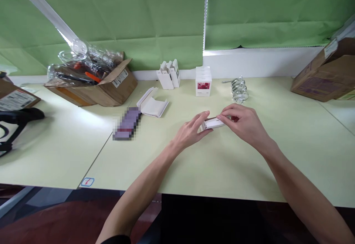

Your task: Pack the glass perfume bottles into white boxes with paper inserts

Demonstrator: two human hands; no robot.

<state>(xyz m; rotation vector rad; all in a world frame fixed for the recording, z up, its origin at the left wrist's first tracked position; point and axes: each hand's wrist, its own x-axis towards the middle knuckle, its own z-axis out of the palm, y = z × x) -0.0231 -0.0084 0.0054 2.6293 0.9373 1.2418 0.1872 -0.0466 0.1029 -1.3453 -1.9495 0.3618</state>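
A small white box point(213, 123) lies on its side between my two hands, just above or on the pale table. My left hand point(190, 132) grips its left end, thumb on the far side and fingers on the near side. My right hand point(245, 125) is closed in a pinch at the box's right end, and its fingers hide that end. Beyond my right hand lie several shiny coiled items in clear wrap point(239, 89). A row of closed white boxes point(203, 82) with a pink flower picture stands behind the box in my hands.
Several white cartons with raised flaps point(168, 75) stand by the wall. An opened white packaging piece point(154, 105) lies near a blurred purple, flat item point(128, 123). Cardboard boxes stand left point(111, 91), holding plastic-wrapped things, and right point(316, 75). A black object point(20, 118) sits far left.
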